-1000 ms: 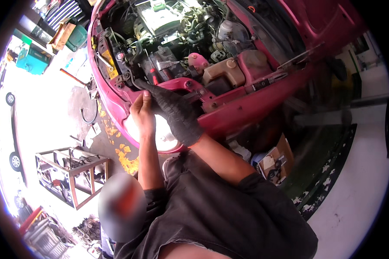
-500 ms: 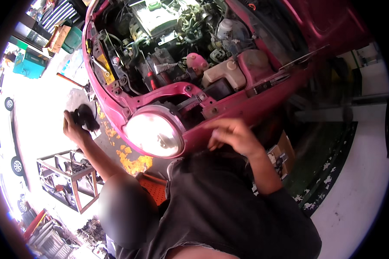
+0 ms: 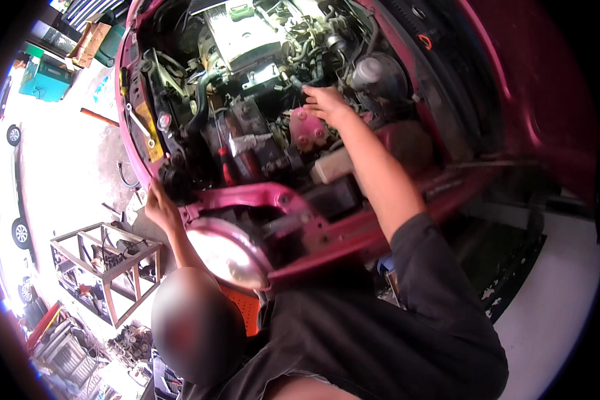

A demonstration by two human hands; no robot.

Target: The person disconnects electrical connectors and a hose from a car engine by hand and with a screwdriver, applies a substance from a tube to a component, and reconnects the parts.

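The engine bay [image 3: 207,67] of the pink car [image 3: 130,127] lies uncovered, so getting access looks done; a round headlamp [image 3: 227,252] sits in the front corner; how much work is left cannot be told from here. The right hand [image 3: 323,105] is over the engine, beside the pink bracket [image 3: 307,130] and near the hoses; its fingers are parted, with nothing visible between them, and contact cannot be made out. The left hand [image 3: 159,203] is at the bay's front edge, just beside a dark bundle [image 3: 175,179]; whether its fingers grip that bundle cannot be told. 2 tools lie about, not put away: a red-handled screwdriver [image 3: 225,167] in the bay; a wrench [image 3: 141,125] along the front panel.
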